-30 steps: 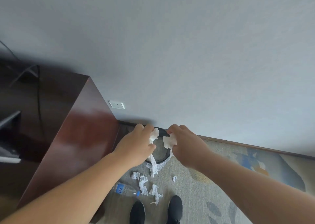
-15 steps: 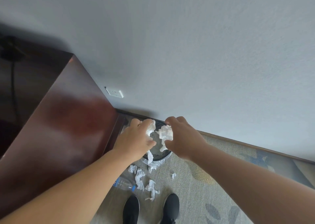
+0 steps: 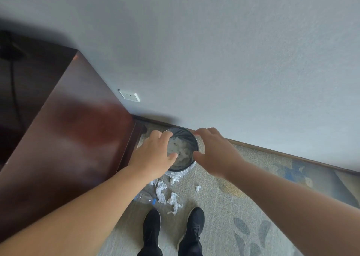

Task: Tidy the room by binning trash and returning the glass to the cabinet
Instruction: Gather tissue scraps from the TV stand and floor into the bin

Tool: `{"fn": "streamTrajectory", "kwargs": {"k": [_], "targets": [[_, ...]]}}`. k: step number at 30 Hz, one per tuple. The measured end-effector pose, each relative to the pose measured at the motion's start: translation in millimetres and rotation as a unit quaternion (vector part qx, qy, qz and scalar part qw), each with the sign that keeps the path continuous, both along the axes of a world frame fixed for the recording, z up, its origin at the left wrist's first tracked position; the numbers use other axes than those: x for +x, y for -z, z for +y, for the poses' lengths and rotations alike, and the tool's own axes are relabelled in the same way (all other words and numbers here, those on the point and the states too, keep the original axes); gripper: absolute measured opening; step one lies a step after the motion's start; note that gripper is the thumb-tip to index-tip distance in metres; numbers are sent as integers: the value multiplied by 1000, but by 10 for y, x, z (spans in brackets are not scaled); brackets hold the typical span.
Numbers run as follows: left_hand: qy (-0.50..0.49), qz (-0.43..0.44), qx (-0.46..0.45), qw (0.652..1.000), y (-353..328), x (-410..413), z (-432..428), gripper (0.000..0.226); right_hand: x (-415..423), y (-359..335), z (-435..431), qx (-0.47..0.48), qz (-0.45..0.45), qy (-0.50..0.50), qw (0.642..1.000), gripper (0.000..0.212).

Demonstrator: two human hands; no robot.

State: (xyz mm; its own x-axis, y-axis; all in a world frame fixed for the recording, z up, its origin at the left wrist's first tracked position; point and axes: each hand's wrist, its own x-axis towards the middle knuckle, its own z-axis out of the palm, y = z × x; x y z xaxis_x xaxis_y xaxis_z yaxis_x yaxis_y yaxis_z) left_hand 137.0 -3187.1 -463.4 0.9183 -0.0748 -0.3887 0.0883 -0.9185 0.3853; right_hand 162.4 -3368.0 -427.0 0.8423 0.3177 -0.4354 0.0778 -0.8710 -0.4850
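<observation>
Both hands hover over the round black-lined waste bin (image 3: 190, 138), empty, fingers loosely spread. The left hand (image 3: 153, 154) overlaps the bin's left rim and the right hand (image 3: 216, 152) its right rim. Crumpled white tissue (image 3: 182, 151) lies inside the bin. The bin stands on the pale patterned carpet (image 3: 224, 207) in the corner, close to the dark wooden baseboard (image 3: 272, 150) behind it and near the side edge of the dark reddish-brown wooden furniture unit (image 3: 68, 139) on its left. In front of the bin lie loose white tissue scraps (image 3: 174, 199) and a clear plastic bottle with a blue cap (image 3: 144, 196), just ahead of the black shoes (image 3: 152, 228). To the right, the carpet lies open along the wall.
</observation>
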Motion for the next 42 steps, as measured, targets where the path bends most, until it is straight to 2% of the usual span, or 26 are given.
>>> {"fn": "streamTrajectory", "kwargs": {"k": [11, 18, 31, 42], "targets": [[-21, -21, 7, 1000, -274, -270, -46, 56, -255, -164, -8, 11, -8, -12, 1000, 52], [-1, -13, 8, 1000, -257, -531, 63, 55, -560, -111, 79, 5, -8, 5, 1000, 48], [72, 14, -6, 997, 280, -1255, 465, 53, -1574, 290, 465, -13, 9, 78, 997, 51], [62, 40, -4, 997, 935, -1607, 317, 54, -1909, 1006, 304, -11, 28, 75, 997, 50]]}}
